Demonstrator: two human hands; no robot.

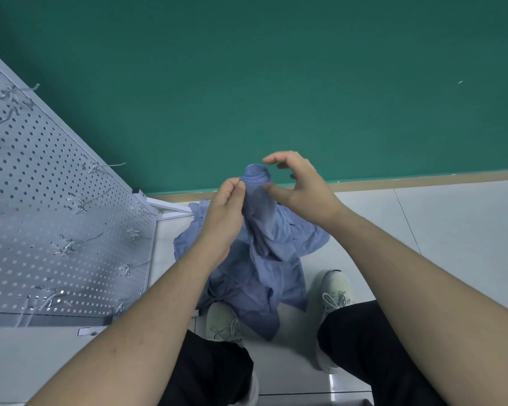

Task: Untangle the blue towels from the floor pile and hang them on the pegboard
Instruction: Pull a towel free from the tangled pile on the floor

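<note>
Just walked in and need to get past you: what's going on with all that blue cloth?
A person is sorting blue towels heaped on the floor between their shoes. The left hand pinches the stitched edge of one towel and holds it up, while the right hand hovers open beside the raised edge. The pegboard on the left has bare hooks; no towel hangs there yet.

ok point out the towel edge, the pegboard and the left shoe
towel edge [254, 178], head view, on the stitched hem
pegboard [41, 200], head view, on the bare panel
left shoe [222, 320], head view, on the toe
</note>
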